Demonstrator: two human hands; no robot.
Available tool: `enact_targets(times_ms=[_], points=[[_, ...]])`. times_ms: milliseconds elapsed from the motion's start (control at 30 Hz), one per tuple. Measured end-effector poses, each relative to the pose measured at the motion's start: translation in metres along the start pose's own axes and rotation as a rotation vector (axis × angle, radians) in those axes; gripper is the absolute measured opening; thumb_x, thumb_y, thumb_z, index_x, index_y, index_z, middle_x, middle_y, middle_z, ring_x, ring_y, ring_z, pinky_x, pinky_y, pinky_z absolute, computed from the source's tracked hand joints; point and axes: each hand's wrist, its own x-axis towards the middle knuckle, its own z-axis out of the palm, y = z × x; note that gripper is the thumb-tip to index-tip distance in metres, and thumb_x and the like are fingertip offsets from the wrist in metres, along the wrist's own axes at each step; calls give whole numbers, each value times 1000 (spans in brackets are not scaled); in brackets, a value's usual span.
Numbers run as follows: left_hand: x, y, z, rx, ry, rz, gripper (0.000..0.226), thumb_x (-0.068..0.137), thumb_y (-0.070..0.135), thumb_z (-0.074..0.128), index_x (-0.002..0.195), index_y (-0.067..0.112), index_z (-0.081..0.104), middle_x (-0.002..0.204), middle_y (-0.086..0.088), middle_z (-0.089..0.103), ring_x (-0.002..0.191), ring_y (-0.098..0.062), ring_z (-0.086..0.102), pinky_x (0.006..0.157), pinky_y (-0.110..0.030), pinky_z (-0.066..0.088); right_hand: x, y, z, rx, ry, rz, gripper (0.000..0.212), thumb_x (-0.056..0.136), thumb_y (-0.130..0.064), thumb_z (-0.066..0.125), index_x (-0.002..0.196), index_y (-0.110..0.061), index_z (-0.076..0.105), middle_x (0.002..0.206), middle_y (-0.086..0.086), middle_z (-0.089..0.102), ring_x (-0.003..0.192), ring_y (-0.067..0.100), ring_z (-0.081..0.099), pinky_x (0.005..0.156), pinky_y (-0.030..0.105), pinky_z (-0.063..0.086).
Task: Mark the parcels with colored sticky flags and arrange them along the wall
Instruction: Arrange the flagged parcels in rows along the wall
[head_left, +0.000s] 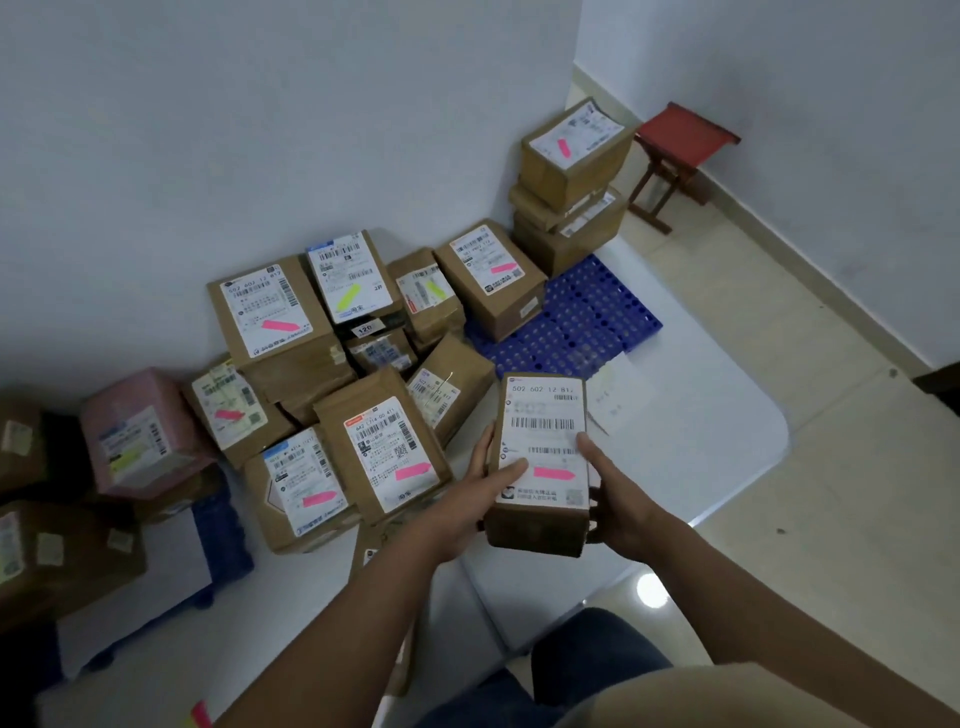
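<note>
I hold a brown cardboard parcel (543, 462) in front of me with both hands. It has a white shipping label and a pink sticky flag (554, 473) near the label's lower edge. My left hand (480, 491) grips its left side with the thumb on the label. My right hand (615, 499) grips the right side, thumb on top. Several more parcels (374, 452) lie piled against the wall (260, 130), most with pink flags, two with yellow-green flags (347, 297).
A blue perforated pallet (587, 317) lies on a white sheet (701, 441) by the wall corner, with a stack of parcels (569, 192) at its far end. A red stool (675, 156) stands at the right wall. A pink box (140, 436) and dark boxes sit left.
</note>
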Motion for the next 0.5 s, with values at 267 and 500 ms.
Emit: enact_targets(times_ms=[267, 500], points=[[30, 77, 6, 171, 46, 77, 61, 96, 55, 49, 150, 48, 22, 154, 9, 35, 133, -23, 44, 109, -43, 35, 29, -79, -29, 327, 340, -155, 81, 73, -69, 65, 135, -23, 41, 122, 11, 62, 106, 32, 62, 80, 50, 55], [62, 114, -3, 218, 132, 47, 57, 98, 42, 56, 149, 34, 32, 154, 2, 36, 126, -22, 48, 101, -35, 37, 78, -168, -47, 445, 466, -153, 71, 83, -61, 64, 133, -25, 27, 122, 7, 53, 107, 27, 55, 97, 55, 47]])
